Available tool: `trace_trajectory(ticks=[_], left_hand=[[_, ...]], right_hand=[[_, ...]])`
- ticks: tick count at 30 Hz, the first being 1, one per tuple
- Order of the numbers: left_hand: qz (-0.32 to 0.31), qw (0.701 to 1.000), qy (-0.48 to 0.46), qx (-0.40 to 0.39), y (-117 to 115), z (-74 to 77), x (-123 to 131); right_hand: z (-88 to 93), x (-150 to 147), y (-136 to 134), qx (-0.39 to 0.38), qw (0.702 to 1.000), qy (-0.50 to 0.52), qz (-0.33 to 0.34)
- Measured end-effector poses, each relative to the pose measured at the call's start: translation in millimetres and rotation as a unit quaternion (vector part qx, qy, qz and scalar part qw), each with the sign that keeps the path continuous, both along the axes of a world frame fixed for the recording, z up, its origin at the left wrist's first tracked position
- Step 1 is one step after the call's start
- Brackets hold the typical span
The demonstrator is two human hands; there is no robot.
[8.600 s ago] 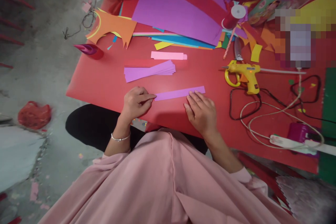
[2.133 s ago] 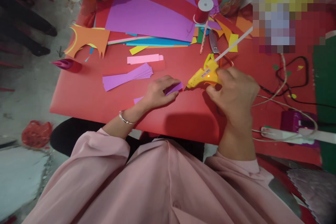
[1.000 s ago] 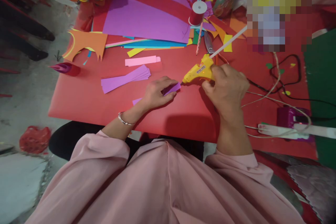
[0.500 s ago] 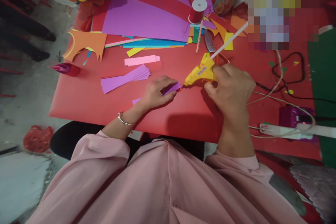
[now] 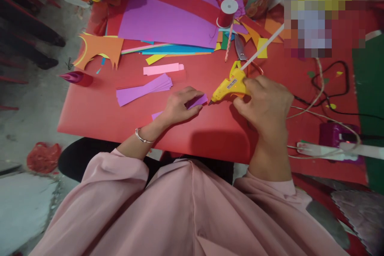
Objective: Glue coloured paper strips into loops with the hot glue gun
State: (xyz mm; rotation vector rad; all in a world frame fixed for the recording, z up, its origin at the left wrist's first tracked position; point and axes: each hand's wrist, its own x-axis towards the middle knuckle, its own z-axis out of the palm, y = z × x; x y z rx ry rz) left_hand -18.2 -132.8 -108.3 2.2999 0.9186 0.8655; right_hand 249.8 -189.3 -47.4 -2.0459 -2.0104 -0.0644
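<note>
My right hand (image 5: 265,100) is closed around a yellow hot glue gun (image 5: 229,86), with a long white glue stick (image 5: 261,50) in its back end. The gun's dark nozzle points down and left, close to the right end of a purple paper strip (image 5: 197,102). Thumb and fingers of my left hand (image 5: 181,106) grip that strip against the table; its middle is hidden beneath the hand. A bit of red shows at the strip's end by the nozzle. Fanned purple strips (image 5: 144,89) and pink strips (image 5: 163,69) lie beyond my left hand.
On the red table (image 5: 90,112) lie purple sheets (image 5: 171,20), a ribbon spool (image 5: 227,14), scissors (image 5: 240,48) and an orange cut-out (image 5: 102,50). A rolled paper piece (image 5: 76,78) is at the left. Cords and a white power strip (image 5: 324,150) are on the right.
The glue gun's nozzle has shifted very slightly down at the strip's end. Both hands keep their hold, and the whole view has moved a little.
</note>
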Motion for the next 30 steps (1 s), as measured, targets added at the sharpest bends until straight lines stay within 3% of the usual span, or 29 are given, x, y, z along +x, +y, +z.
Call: trace_trajectory(ticks=[4,9,16,22,25,30], left_hand=[[-0.001,1.000,0.009,0.004,-0.3,-1.6,-0.4],[0.007,1.000,0.019,-0.002,-1.2,-0.9,0.0],[0.011,1.000,0.025,-0.011,-1.0,-0.3,-1.1],[-0.003,0.999,0.036,0.027,-1.7,-4.3,0.2],[-0.003,0.997,0.062,0.053,-2.9,-5.0,-0.3],[0.002,0.993,0.092,0.067,-4.2,-2.8,-1.2]], right_hand=[[-3.9,10.3,0.5,0.017,0.999,0.013,-0.044],[-22.1,27.0,12.3,0.063,0.988,0.049,-0.131],[-48.2,34.7,28.8,0.059,0.984,0.059,-0.156],[-38.8,32.6,22.8,0.114,0.978,0.050,-0.166],[-29.7,16.7,16.7,0.122,0.983,0.107,-0.083],[-26.5,-25.9,4.1,0.014,0.978,0.149,0.147]])
